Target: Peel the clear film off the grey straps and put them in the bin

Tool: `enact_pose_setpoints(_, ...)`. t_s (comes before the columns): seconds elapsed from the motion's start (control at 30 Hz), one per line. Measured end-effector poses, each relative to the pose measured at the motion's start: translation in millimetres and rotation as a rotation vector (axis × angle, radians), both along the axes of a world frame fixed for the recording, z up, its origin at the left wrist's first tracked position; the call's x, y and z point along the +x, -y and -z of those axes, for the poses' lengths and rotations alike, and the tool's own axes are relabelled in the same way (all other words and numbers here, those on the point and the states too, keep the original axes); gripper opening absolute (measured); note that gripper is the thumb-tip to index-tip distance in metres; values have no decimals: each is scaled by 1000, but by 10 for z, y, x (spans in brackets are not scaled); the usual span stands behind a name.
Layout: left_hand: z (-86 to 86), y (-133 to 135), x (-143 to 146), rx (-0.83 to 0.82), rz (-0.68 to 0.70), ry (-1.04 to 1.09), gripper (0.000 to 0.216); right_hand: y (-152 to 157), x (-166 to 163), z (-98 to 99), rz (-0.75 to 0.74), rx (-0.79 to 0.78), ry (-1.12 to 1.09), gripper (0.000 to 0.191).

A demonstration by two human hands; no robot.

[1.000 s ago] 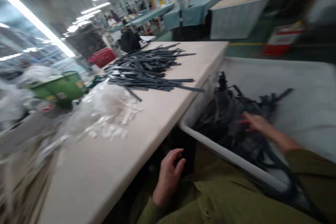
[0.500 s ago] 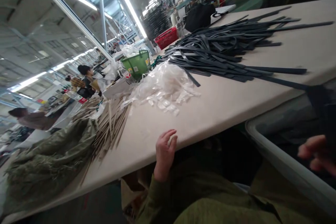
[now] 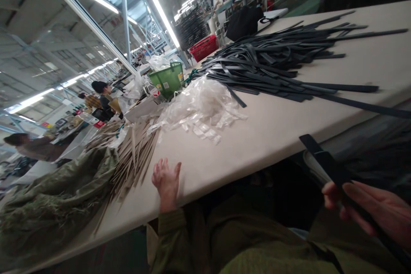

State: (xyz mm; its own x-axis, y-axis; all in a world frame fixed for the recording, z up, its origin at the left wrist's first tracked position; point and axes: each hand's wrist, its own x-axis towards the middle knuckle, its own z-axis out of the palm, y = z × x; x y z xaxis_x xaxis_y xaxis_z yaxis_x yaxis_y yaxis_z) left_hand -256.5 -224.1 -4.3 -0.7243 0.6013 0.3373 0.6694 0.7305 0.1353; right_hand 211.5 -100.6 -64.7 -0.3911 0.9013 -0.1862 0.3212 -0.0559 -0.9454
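Note:
My left hand [image 3: 167, 180] is at the front edge of the pale table [image 3: 272, 124], thumb apart from the fingers and holding nothing. Close to it lies a bundle of thin brown strips [image 3: 135, 154]. At the lower right, my right hand [image 3: 375, 205] pinches a dark flat strip [image 3: 330, 165] between thumb and fingers. This strip slants up to the left over the table's edge, and a step shows near its end, perhaps a second layer. A big heap of similar dark strips [image 3: 266, 60] lies farther back. White translucent strips [image 3: 208, 102] are piled mid-table.
A crumpled green cloth sack [image 3: 58, 184] covers the table's left end. Behind the white pile stand a green basket [image 3: 167, 79] and a red basket [image 3: 204, 48]. A black bag [image 3: 244, 23] sits at the back. Several people are farther off, one [image 3: 104, 96] at the left.
My left hand has moved left along the table edge, its thumb now spread. My right hand has come in from the right, bringing the dark strip's end into view.

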Motion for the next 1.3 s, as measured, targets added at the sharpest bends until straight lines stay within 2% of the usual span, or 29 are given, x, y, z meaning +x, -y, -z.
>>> enact_pose_setpoints(0.07, -116, -46, -113, 106, -36, 3, 36, -13, -68, -119, 30, -110, -108, 43)
enact_pose_setpoints(0.13, -227, -107, -209, 144, -42, 47, 27, -12, -115, -210, 68, -178, -135, 44)
enact_pose_setpoints(0.23, -336, -245, -238, 182, -11, 92, 45, 1, -150, -282, 90, -266, -102, 48)
enact_pose_setpoints(0.3, -348, -383, -140, 204, 75, 112, 51, 8, -163, -287, 105, -299, -97, 49)
enact_pose_setpoints(0.43, -220, -764, 283, 166, 416, 170, 30, 17, -192, -240, 101, -355, -154, 47)
enact_pose_setpoints(0.5, -112, -966, 508, 109, 563, 167, 28, 29, -203, -216, 75, -365, -189, 47)
enact_pose_setpoints(0.6, 31, -1189, 731, 41, 650, 116, 31, 56, -200, -207, 47, -356, -217, 51)
enact_pose_setpoints(0.67, 87, -1249, 807, 36, 648, 92, 18, 75, -186, -212, 45, -345, -212, 56)
enact_pose_setpoints(0.73, 118, -1232, 868, 54, 646, 85, 11, 84, -174, -211, 35, -330, -206, 62)
enact_pose_setpoints(0.83, 166, -1094, 996, 87, 680, 76, 13, 68, -199, -181, 15, -333, -244, 66)
enact_pose_setpoints(0.97, 261, -836, 1198, 255, 749, 44, 15, -23, -386, -167, -86, -341, -340, 63)
enact_pose_setpoints(1.13, 237, -606, 1341, 404, 810, -17, 16, -242, -919, -358, -155, -262, -324, 50)
enact_pose_setpoints(1.3, 139, -510, 1455, 412, 864, -3, 19, -448, -1595, -627, -277, -155, -162, 39)
